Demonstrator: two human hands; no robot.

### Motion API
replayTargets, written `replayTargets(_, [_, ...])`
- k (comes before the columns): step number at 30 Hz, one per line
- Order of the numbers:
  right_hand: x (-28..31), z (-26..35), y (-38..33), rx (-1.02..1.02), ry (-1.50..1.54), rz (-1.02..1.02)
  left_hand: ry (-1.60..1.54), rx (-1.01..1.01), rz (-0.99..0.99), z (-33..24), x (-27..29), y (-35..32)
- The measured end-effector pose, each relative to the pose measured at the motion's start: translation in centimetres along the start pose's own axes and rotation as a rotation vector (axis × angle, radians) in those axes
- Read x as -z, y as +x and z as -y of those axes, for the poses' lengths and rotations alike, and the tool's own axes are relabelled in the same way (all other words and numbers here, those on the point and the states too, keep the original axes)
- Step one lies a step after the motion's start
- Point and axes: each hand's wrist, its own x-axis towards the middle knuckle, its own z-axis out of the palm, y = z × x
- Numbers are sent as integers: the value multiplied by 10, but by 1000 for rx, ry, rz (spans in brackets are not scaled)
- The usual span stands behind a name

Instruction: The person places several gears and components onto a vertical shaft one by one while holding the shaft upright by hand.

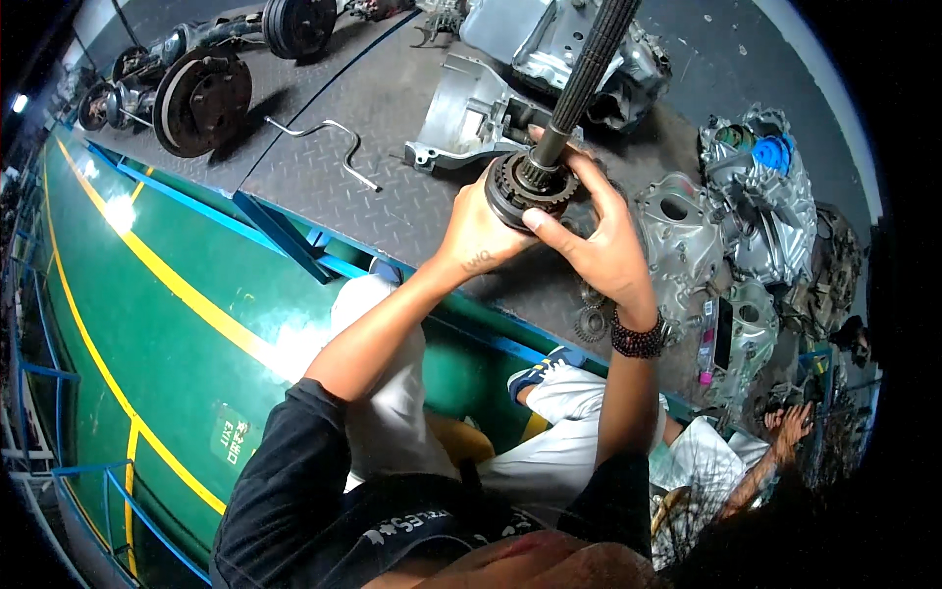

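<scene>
A dark toothed gear assembly [508, 201] sits around the lower end of a long splined metal shaft [591, 79], which rises tilted up and to the right, above the workbench. My left hand [478, 224] grips the gear assembly from the left and below; most of its fingers are hidden behind it. From the right, my right hand [610, 240] curves around the same assembly, its thumb pressed on the front rim and its fingers behind the shaft. A beaded bracelet [637, 339] circles my right wrist.
The checkered metal workbench [314, 196] carries an open silver housing [461, 113], a bent metal rod [339, 133], several casings [682, 221] and an axle with a brake drum [201, 103]. Small gears [591, 324] lie near its edge. Another person's hand [790, 427] is at lower right.
</scene>
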Motion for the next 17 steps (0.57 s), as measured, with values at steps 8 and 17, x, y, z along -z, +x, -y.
replayTargets(8, [-15,-16,-3,-40,199,-99,47,0,-14,-8,-5,0])
replayTargets(17, [-30,-20,2,-10,292,-188,41,-27,-4,2,-1,0])
